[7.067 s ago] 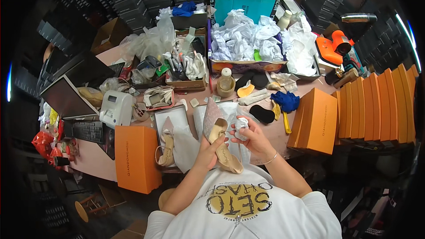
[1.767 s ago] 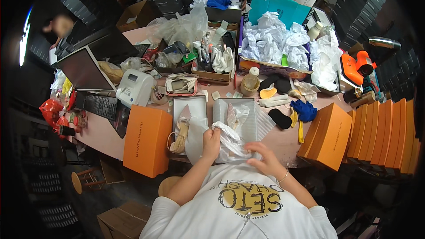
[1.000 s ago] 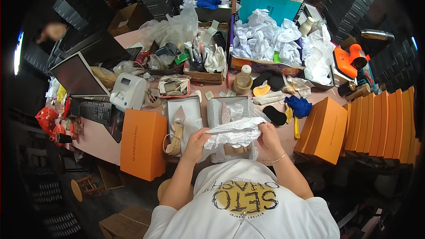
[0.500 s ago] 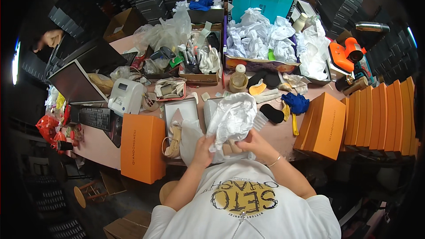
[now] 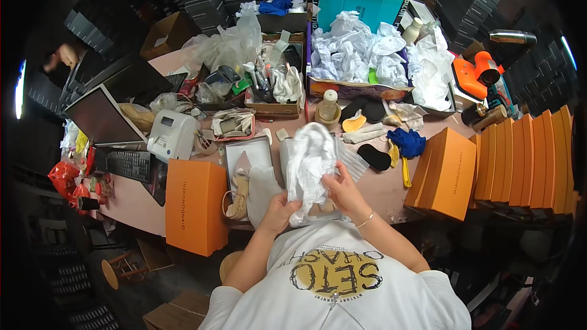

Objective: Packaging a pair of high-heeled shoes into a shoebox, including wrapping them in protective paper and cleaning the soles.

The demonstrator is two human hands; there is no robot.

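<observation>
A crumpled sheet of white tissue paper (image 5: 310, 162) is held up before me over the table's near edge. My left hand (image 5: 279, 212) is closed on its lower left corner. My right hand (image 5: 346, 193) has its thumb and fingers pressed on the paper's right side. Behind and under the paper lies a light box, mostly hidden, with a bit of something beige showing. To its left an open shoe box (image 5: 269, 146) holds a beige shoe (image 5: 239, 194) beside a white sheet of wrapping (image 5: 264, 190).
An orange shoe box (image 5: 194, 208) stands at the left, more orange boxes (image 5: 449, 174) at the right. Farther back are a carton of crumpled white paper (image 5: 361, 89), a glass bottle (image 5: 328, 110), a blue cloth (image 5: 408, 142), black insoles (image 5: 374, 156), a label printer (image 5: 173, 134) and a keyboard (image 5: 129, 162).
The tissue paper has been drawn into a narrower, upright bunch. My right hand has moved up and slightly left along it; my left hand is slightly lower.
</observation>
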